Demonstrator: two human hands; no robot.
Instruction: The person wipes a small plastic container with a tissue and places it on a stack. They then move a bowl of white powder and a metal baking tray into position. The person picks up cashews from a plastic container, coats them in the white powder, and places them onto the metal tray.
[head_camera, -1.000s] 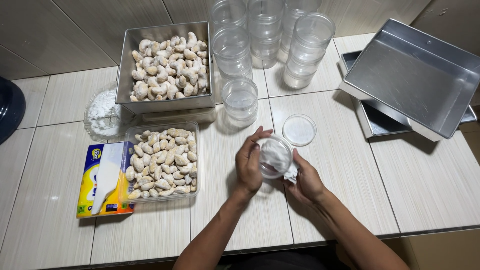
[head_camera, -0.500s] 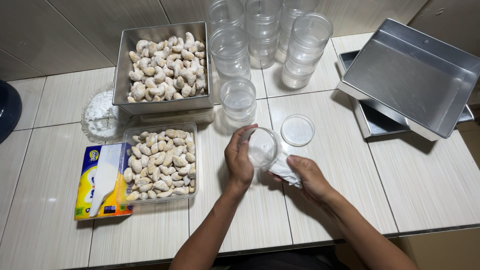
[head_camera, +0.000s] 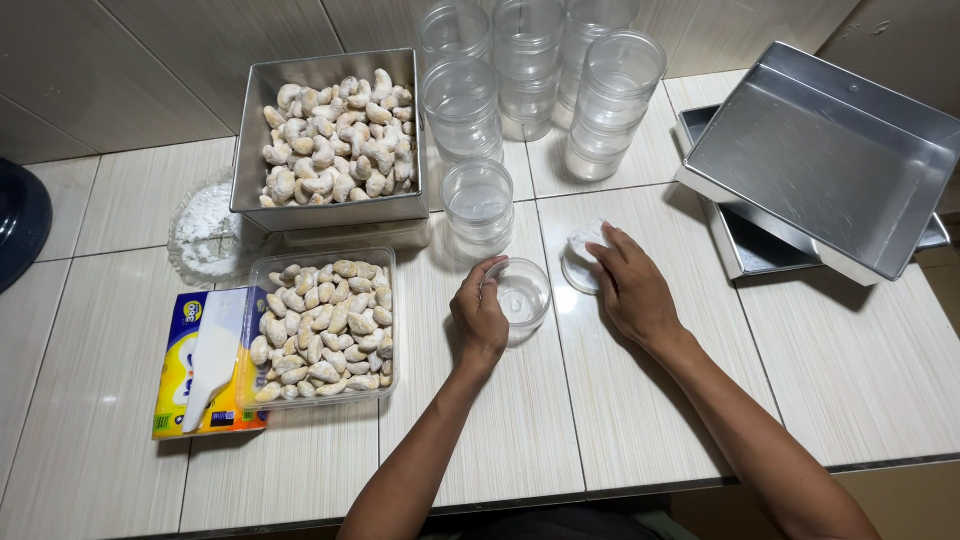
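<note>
1. Jar (head_camera: 522, 296) sits upright on the tiled surface (head_camera: 640, 420) between my two hands, touching the left hand (head_camera: 480, 322); its fingers (head_camera: 482, 278) curl round the jar's near-left rim, holding it.
2. My right hand (head_camera: 632, 292) lies just right of the jar, apart from it, fingers pressing a white wad (head_camera: 582, 240) onto the round lid (head_camera: 578, 276).
3. I judge the left hand the nearer one; the jar has no long axis, mouth up.
4. It looks clear, plastic, round, empty.
</note>
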